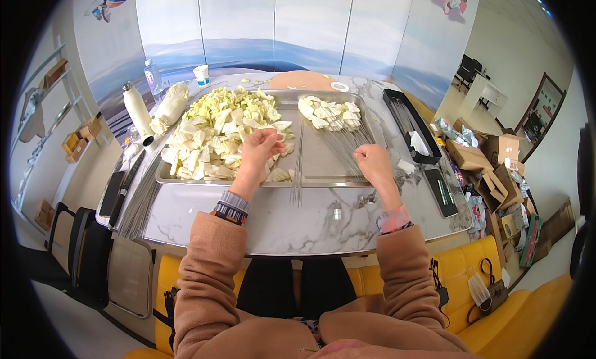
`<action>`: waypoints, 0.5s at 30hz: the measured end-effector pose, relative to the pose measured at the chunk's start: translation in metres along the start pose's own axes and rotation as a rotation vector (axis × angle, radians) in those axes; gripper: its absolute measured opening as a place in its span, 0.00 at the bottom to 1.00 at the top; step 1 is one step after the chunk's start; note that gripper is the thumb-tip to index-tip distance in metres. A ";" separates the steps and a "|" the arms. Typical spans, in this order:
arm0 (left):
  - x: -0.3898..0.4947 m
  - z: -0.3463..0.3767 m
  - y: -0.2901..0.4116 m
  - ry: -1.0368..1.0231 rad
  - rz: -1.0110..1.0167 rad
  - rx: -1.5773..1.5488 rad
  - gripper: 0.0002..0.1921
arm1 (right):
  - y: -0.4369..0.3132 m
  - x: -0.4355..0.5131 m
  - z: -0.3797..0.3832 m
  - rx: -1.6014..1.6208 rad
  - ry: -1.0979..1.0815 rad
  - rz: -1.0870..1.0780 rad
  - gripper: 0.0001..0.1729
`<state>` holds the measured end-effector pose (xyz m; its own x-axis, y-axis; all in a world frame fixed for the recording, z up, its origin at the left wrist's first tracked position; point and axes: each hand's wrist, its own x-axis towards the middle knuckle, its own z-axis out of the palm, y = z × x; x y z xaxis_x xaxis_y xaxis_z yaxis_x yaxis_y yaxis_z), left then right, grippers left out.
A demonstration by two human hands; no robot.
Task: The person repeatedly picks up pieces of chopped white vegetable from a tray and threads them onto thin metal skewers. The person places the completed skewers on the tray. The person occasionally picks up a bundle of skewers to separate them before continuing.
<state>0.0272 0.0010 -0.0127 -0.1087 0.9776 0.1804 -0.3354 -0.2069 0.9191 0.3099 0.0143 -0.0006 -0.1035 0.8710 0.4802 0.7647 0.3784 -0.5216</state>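
Note:
My left hand (258, 151) is over the right edge of a heap of cut napa cabbage pieces (205, 142), its fingers half curled. No piece shows clearly in it. My right hand (373, 163) is closed to a fist above the right front of a steel tray (326, 168); any thin skewer in it is too fine to make out. Skewers loaded with cabbage (330, 113) lie at the tray's back right, their bare metal ends fanning towards my right hand. Between my hands, a bundle of bare thin metal skewers (299, 168) crosses the tray's front rim.
More skewers (139, 205) lie at the table's left beside a knife (126, 186) and a phone (111, 193). A whole cabbage (171, 106), a white bottle (135, 105) and a paper cup (201, 75) stand behind. To the right are a black box (412, 126) and another phone (440, 192).

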 end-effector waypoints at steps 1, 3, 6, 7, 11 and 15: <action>0.000 0.000 0.000 -0.001 -0.008 0.004 0.11 | 0.001 0.000 0.000 -0.018 -0.008 -0.002 0.09; -0.001 0.000 0.001 -0.002 -0.017 0.009 0.11 | 0.002 0.000 0.001 -0.055 -0.023 -0.006 0.08; -0.002 0.000 0.001 -0.005 -0.025 0.020 0.11 | 0.004 -0.002 -0.001 -0.128 -0.016 -0.029 0.07; -0.003 0.000 0.001 -0.006 -0.026 0.024 0.11 | 0.004 -0.003 -0.002 -0.133 -0.020 -0.021 0.07; -0.004 0.001 0.002 -0.007 -0.026 0.023 0.11 | 0.001 -0.007 -0.005 -0.110 -0.011 -0.007 0.06; -0.004 0.000 0.002 -0.013 -0.044 0.037 0.11 | 0.008 -0.009 -0.003 -0.135 -0.010 -0.070 0.05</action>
<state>0.0273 -0.0036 -0.0117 -0.0827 0.9861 0.1440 -0.3048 -0.1626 0.9384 0.3186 0.0089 -0.0073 -0.1652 0.8473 0.5048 0.8341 0.3932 -0.3870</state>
